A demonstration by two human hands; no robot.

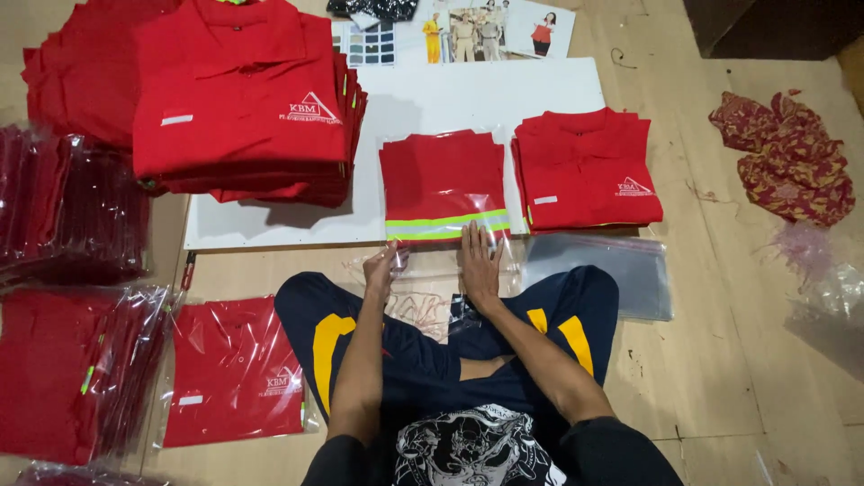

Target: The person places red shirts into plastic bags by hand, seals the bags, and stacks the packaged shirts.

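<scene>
Both forearms extend forward from the torso, bare from the elbows down, over crossed legs. The left hand [385, 266] is raised slightly, wrist bent, with thumb and fingers pinched together at the fingertips. The right hand [479, 266] lies flat, palm down, fingers straight, held close together and pointing away from the body. The two hands sit near each other, level, not touching. The elbows stay close to the knees.
</scene>
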